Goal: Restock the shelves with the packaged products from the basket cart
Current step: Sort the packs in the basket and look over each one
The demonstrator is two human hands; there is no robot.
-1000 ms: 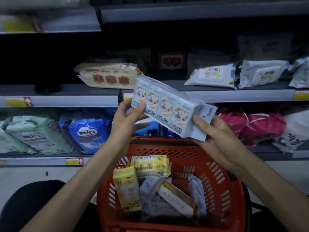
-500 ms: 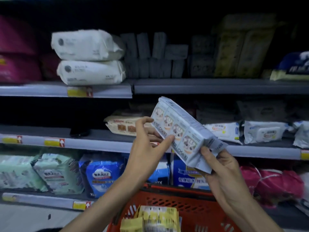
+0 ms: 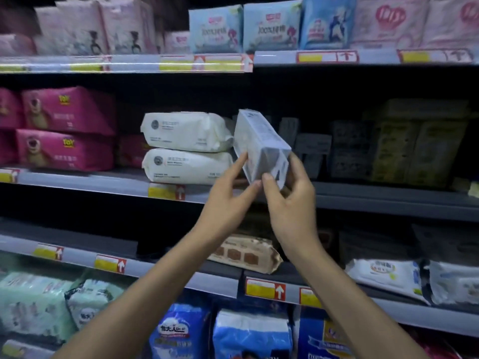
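my right grip (image 3: 290,203) curls round the near end of the white multipack (image 3: 261,143); my left grip (image 3: 230,200) pinches its lower edge. the pack tilts up above both, seemingly over the shelf (image 3: 85,178), beside white packs (image 3: 186,149).

left hand (image 3: 228,203), right hand (image 3: 291,206): raised, pinch grip

Boxed pack (image 3: 261,146) is held tilted over the middle shelf's (image 3: 103,181) front edge, left grip (image 3: 228,200) pinching its lower left corner, right grip (image 3: 287,203) round its near end. Just left of it, two soft packs (image 3: 186,149) lie stacked on that shelf. Behind and to its right, upright packs (image 3: 350,149) stand in a row. One shelf down, below both grips, a flat pack (image 3: 246,255) lies, wipes packs (image 3: 383,278) to its right.
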